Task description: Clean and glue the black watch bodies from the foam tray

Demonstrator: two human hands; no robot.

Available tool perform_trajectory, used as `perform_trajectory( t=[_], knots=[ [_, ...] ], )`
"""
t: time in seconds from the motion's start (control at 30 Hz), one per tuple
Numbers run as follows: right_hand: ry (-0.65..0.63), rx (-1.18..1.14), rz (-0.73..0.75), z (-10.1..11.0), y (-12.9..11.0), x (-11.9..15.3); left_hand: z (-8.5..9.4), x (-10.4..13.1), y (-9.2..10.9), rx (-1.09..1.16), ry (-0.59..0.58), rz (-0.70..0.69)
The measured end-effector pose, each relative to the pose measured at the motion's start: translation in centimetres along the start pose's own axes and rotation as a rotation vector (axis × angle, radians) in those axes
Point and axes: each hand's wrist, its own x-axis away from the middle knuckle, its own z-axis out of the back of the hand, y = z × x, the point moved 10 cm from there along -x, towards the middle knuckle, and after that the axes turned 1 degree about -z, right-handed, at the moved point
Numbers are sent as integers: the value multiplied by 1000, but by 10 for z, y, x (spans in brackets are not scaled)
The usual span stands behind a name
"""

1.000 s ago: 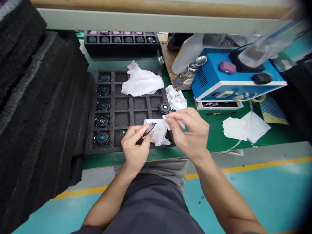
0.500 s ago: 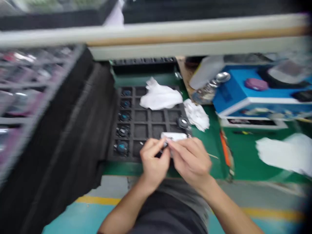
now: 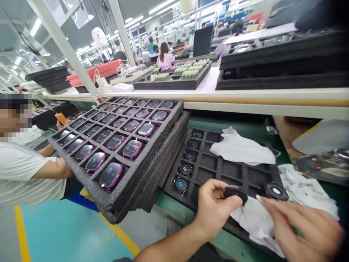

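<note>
My left hand pinches a round black watch part between thumb and fingers, above the near side of a black foam tray. Close by on the right, my right hand has its fingertips together on a cotton swab, whose white tip points toward the watch part; its stick is hidden. A white cloth hangs or lies below both hands; I cannot tell whether either grips it. Round watch modules fill the tray's left column. A black ring-shaped part sits at its right side.
Left of the tray rises a foam tray stack bearing purple-framed watches. White cloths lie over the tray and beside it. A white-topped shelf edge crosses behind. A person in a white shirt is at the left.
My view has swung up and left, showing the room and the other person. My hands, close together before, are now slightly apart, and the black watch part shows more clearly.
</note>
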Motion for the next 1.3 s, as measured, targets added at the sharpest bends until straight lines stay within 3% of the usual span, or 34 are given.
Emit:
perform_trajectory(
  t=[0.07,0.27,0.4,0.5,0.63,0.73,0.87,1.03,1.2,1.3],
  knots=[
    [31,43,82,10,-19,-5,-4,0,9,-33,-28,-64],
    [-44,-128,-135,2,-26,-17,-22,-11,16,-310,-173,-235],
    [-59,-180,-191,-4,-24,-15,-22,-14,13,-356,-179,-266],
    [-51,-167,-151,-8,-33,-11,-22,-12,14,-380,-182,-294],
    [-69,-70,27,-17,-54,-5,-24,-10,14,-361,-198,-335],
    [-35,27,43,-14,-46,-6,-20,-11,12,-316,-175,-347],
    [-60,-6,-85,-8,-22,-10,-21,-9,13,-294,-194,-391],
    [-78,-132,-245,-6,-10,-11,-22,-7,14,-297,-211,-426],
    [-116,-195,-287,-14,-14,-9,-22,-7,14,-308,-224,-447],
    [-132,-168,-194,-20,-31,-8,-22,-6,16,-322,-228,-485]
  ],
)
